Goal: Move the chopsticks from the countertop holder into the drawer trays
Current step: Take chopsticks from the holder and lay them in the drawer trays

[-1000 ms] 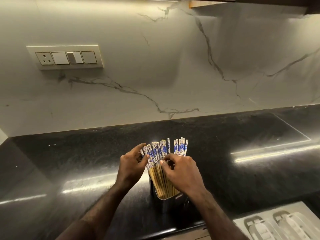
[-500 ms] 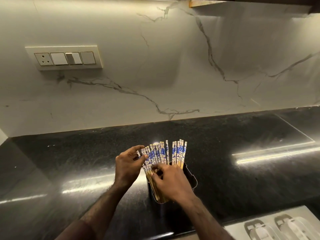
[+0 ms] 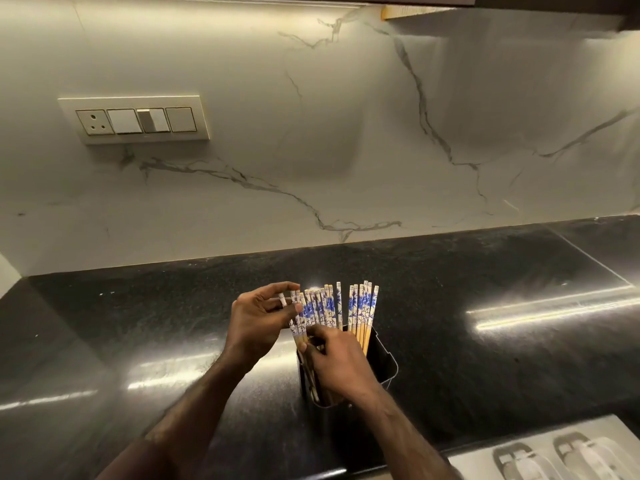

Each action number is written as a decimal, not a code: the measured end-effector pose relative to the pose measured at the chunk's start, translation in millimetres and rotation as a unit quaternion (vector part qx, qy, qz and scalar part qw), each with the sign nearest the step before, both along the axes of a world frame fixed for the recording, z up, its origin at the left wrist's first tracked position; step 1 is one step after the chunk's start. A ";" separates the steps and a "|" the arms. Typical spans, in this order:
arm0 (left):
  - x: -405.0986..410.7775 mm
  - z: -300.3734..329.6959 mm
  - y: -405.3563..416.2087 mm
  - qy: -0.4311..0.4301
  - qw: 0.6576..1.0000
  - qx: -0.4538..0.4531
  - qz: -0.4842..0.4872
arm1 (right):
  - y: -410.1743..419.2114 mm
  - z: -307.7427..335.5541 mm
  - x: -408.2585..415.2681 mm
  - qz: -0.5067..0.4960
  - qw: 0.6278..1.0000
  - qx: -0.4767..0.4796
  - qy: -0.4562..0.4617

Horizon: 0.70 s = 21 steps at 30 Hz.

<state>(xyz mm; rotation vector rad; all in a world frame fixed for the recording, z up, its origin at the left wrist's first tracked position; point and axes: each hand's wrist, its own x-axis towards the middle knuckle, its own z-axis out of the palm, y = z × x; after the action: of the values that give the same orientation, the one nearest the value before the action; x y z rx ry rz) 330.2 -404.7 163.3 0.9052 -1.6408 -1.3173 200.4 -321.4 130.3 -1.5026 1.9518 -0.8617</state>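
Several bamboo chopsticks (image 3: 360, 306) with blue-and-white patterned tops stand fanned out in a dark holder (image 3: 381, 362) on the black countertop. My left hand (image 3: 254, 323) pinches the tops of the leftmost chopsticks between thumb and fingers. My right hand (image 3: 337, 362) is curled round the lower shafts of the left bunch, just above the holder's rim, and covers them there. A smaller group of chopsticks stands free on the right side of the holder.
The black stone countertop (image 3: 485, 358) runs back to a marble backsplash with a switch plate (image 3: 135, 120). At the bottom right a white drawer tray (image 3: 554, 452) with moulded compartments shows below the counter edge.
The holder and the bunch have settled lower in view and the chopsticks have split into two groups. My right hand has slid down the shafts toward the holder's rim.
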 end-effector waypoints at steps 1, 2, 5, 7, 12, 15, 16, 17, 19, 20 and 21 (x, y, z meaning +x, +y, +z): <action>0.2 5.3 -0.7 0.004 1.000 -0.008 -0.005 | -0.5 2.7 -2.4 0.004 1.000 0.009 -0.028; 0.6 11.3 -1.6 0.008 1.000 -0.019 -0.009 | -0.6 6.2 -4.4 0.010 0.998 0.018 -0.059; 1.9 32.9 -5.0 0.029 0.998 -0.053 -0.023 | 1.4 18.0 -11.1 0.027 0.991 0.030 -0.128; 2.9 46.8 -7.5 0.048 0.996 -0.065 -0.030 | 4.3 25.7 -15.4 0.039 0.988 0.026 -0.149; 3.0 71.1 -7.5 0.079 0.993 -0.071 -0.049 | 9.8 44.1 -16.5 0.042 0.981 -0.016 -0.190; 2.5 77.7 -6.1 0.109 0.991 -0.048 -0.056 | 12.3 51.4 -14.0 0.032 0.979 -0.028 -0.198; 2.7 79.1 -5.6 0.120 0.990 -0.030 -0.060 | 13.2 53.5 -12.8 0.032 0.979 -0.029 -0.199; 2.5 80.2 -4.6 0.133 0.989 -0.008 -0.065 | 14.3 55.5 -11.9 0.032 0.979 -0.030 -0.201; 3.2 81.5 -1.5 0.151 0.984 0.040 -0.089 | 16.6 59.8 -9.1 0.034 0.976 -0.031 -0.212; 3.8 81.2 0.2 0.152 0.981 0.056 -0.106 | 18.0 62.0 -7.9 0.033 0.974 -0.031 -0.221; 4.7 80.3 1.6 0.147 0.979 0.067 -0.125 | 19.8 64.3 -7.2 0.034 0.972 -0.031 -0.231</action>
<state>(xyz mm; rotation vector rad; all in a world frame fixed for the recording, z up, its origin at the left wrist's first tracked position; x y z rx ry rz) 334.9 -403.1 243.6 0.5565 -1.4795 -1.6646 193.2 -301.7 194.7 -1.2540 1.5363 -1.1341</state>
